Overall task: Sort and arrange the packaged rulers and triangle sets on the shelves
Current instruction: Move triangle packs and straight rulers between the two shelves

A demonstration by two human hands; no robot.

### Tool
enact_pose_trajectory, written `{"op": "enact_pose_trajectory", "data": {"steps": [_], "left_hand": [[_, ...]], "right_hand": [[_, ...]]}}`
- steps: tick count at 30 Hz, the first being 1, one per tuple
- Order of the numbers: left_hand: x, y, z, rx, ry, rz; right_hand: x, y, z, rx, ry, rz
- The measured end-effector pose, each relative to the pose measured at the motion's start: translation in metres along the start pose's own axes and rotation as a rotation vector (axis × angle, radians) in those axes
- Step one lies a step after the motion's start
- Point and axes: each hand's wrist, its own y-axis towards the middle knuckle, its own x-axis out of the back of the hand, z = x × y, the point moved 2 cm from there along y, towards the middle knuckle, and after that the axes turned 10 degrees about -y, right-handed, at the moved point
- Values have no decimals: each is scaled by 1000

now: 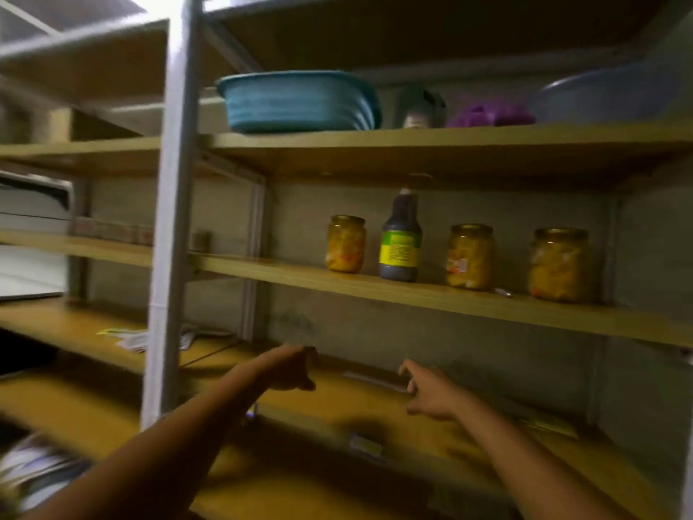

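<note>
Both arms reach into the bottom shelf, lower centre of frame. Left hand loosely curled, right hand spread, neither holding anything. A flat pack, possibly a ruler pack, lies between them; likely next: grasp it, though blur leaves this unsure.

On the lower shelf in front of me a thin clear pack, too blurred to tell ruler from triangle set, lies flat near the back edge, with pale flat packs scattered on the left shelf.
</note>
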Motion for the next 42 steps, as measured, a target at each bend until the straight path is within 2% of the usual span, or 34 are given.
{"op": "enact_pose_trajectory", "data": {"steps": [3,9,12,16,19,22,33,39,42], "left_hand": [[28,-41,44,89,-14,-47],[73,-112,154,91,-98,-13],[89,-139,213,168,-278,-28],[118,-176,290,150,-197,-42],[134,-187,347,230,-254,-60],[153,-190,384,207,-159,-73],[184,-139,491,245,-198,-122],[216,-74,535,199,-230,-84],[221,-39,553,172,-210,-98]], "right_hand": [[-2,7,53,58,3,0],[-20,20,173,111,65,18],[-37,29,235,119,88,-3],[-65,46,320,140,119,22],[-75,59,373,142,144,30],[-77,79,416,155,155,31],[-100,194,529,271,139,32],[-105,271,559,290,156,36],[-101,307,568,279,166,-14]]}}
